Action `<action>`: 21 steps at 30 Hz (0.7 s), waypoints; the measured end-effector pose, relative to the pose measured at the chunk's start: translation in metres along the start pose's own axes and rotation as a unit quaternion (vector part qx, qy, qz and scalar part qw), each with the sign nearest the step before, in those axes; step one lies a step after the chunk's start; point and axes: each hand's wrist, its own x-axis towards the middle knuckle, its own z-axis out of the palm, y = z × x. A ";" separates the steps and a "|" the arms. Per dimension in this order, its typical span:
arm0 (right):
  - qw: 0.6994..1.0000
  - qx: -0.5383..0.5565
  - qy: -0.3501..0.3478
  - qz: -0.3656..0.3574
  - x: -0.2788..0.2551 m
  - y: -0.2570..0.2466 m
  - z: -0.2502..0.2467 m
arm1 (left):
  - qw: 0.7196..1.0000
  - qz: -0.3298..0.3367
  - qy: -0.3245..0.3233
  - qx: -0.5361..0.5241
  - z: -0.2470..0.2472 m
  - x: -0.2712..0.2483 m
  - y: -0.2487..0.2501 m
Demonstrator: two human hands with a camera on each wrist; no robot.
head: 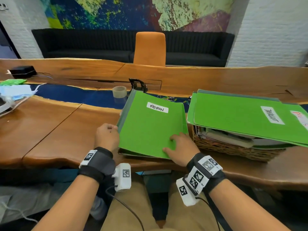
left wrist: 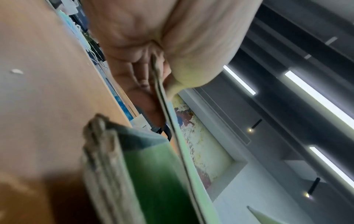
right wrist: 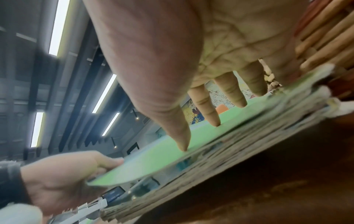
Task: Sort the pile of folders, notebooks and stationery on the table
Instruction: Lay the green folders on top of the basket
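A green folder (head: 150,127) labelled ADMIN lies on top of a stack of folders near the table's front edge. My left hand (head: 106,135) pinches the folder's left edge (left wrist: 162,94) between thumb and fingers and lifts it off the stack (left wrist: 107,174). My right hand (head: 180,147) rests on the folder's near right corner, its straight fingertips (right wrist: 184,145) pressing the green cover (right wrist: 153,157). The left hand (right wrist: 63,178) also shows in the right wrist view, holding the folder's edge.
A wicker basket (head: 233,147) at the right holds notebooks, with more green folders (head: 241,114) lying across it. Behind the stack are a tape roll (head: 119,91), a black binder clip (head: 138,85) and scattered paper clips (head: 168,98). Face masks (head: 15,90) lie far left.
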 end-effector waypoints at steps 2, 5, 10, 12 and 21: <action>1.000 -0.005 0.016 -0.005 -0.001 -0.002 -0.001 | 0.998 0.004 0.033 -0.044 -0.010 0.009 0.005; 0.996 0.070 0.042 -0.043 -0.005 -0.009 -0.009 | 0.988 -0.003 0.062 -0.139 -0.024 0.021 0.006; 0.931 0.332 0.124 -0.085 -0.013 -0.026 -0.027 | 0.909 -0.087 0.031 -0.405 -0.044 0.024 0.008; 0.892 0.411 0.162 -0.100 -0.012 -0.034 -0.033 | 0.863 -0.100 -0.062 -0.491 -0.048 0.017 0.018; 0.799 0.520 0.262 -0.150 -0.004 -0.070 -0.053 | 0.895 -0.082 -0.211 -0.384 -0.012 -0.040 0.065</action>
